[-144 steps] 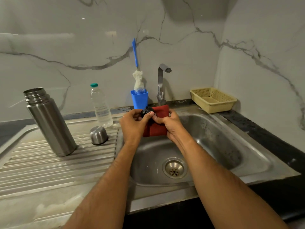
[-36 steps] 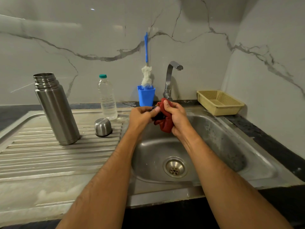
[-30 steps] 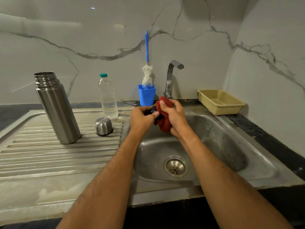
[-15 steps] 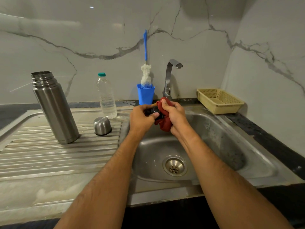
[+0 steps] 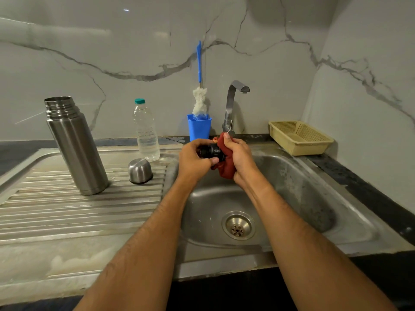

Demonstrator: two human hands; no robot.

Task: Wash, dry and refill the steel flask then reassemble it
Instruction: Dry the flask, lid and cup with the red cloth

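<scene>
Over the sink basin (image 5: pixel 298 198), my left hand (image 5: pixel 194 160) grips a small black flask stopper (image 5: pixel 210 151). My right hand (image 5: pixel 239 160) holds a bunched red cloth (image 5: pixel 225 169) pressed against the stopper's right side. The steel flask (image 5: pixel 75 144) stands upright and uncapped on the ribbed drainboard (image 5: pixel 67 209) at the left. Its steel cup lid (image 5: pixel 140 171) sits upside down on the drainboard between the flask and my left hand. A clear water bottle (image 5: pixel 146 130) with a green cap stands behind the lid.
A blue cup (image 5: pixel 199 129) holding a bottle brush (image 5: pixel 199 97) stands by the tap (image 5: pixel 233 104) at the back wall. A yellow mesh basket (image 5: pixel 299 136) sits on the dark counter at the right. The drain (image 5: pixel 238 225) lies below my hands.
The cloth went from spread flat to bunched in my right hand. The black stopper now shows more between my hands. Both hands stay over the basin's back edge.
</scene>
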